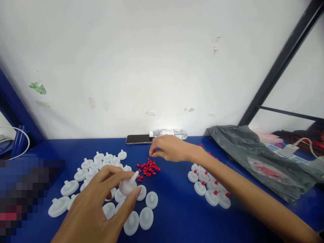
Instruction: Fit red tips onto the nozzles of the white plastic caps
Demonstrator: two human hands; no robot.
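Observation:
Between thumb and fingers, my left hand [101, 202] grips a white plastic disc with a stem [128, 185], the stem tilted up and bare. My right hand [170, 147] reaches across the table, its thumb and fingertips pinched on a small red cap [153, 153], mostly hidden by the fingers. Just below it lies a loose pile of red caps [149, 167]. Many more white stemmed discs [69, 187] are spread under and around my left hand. Right of the pile, partly behind my right forearm, sits a group of white discs with red caps on their stems [212, 197].
Against the wall lie a phone [138, 139] and a clear water bottle [179, 134]. At the right is a grey plastic bag [235, 145] with a clear packet of red pieces [267, 170] on it. The blue table [174, 216] meets the white wall; a dark frame post [278, 64] rises right.

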